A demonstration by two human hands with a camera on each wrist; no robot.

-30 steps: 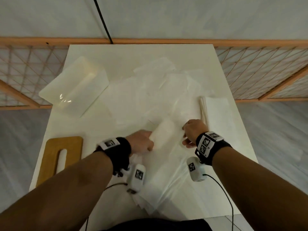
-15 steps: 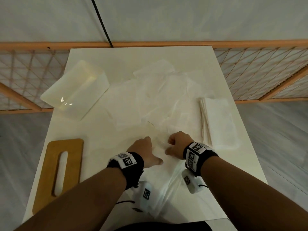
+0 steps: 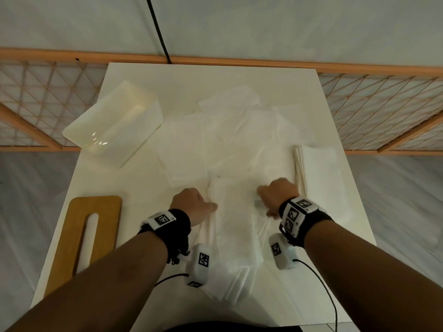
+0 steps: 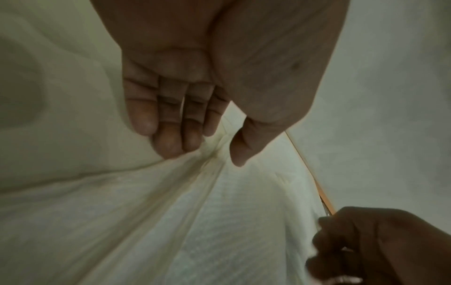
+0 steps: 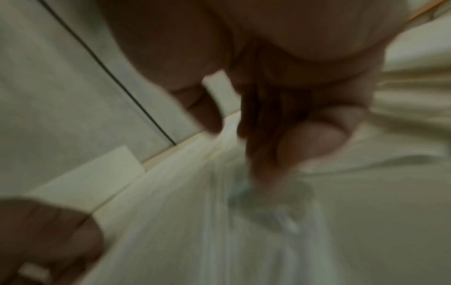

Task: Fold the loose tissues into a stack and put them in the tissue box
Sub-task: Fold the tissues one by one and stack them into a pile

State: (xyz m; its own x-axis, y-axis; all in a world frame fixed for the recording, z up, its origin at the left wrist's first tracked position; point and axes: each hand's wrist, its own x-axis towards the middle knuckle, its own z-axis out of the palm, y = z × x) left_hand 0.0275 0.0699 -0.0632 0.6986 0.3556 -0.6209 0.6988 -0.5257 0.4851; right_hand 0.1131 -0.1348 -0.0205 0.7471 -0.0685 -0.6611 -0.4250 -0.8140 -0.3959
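**Ana:** White paper everywhere, is it? Where do things sit on the pale rectangular tabletop [image 3: 239, 77]?

**Ben:** Thin white loose tissues [image 3: 239, 130] lie spread and overlapping across the centre. At ten o'clock stands the translucent white plastic tissue box [image 3: 112, 130], turned at an angle. At eight o'clock lies a flat tan wooden lid with a long slot [image 3: 93, 233], probably set aside so the box stays open for filling. At three o'clock sits a neat folded stack of white tissues [image 3: 318, 173], likely parked there out of the folding area.

**Ana:** And the hands?

**Ben:** Both work on one white tissue being folded [image 3: 235, 212], close to the body at six o'clock. The left hand [image 3: 194, 204] rests on its left edge; the left wrist view shows the fingers [image 4: 168, 142] nearly straight, tips pressing into a gathered crease, thumb apart, gripping nothing. That looks like pinning the sheet so it cannot slide.

**Ana:** The right one?

**Ben:** The right hand [image 3: 278, 192] sits on the tissue's right side, just beside the stack. Its wrist view is blurred; the fingers seem curled down onto the paper, but whether they pinch it I cannot tell.

**Ana:** So how far along?

**Ben:** Early to middle, I judge: many sheets unfolded, nothing visibly boxed
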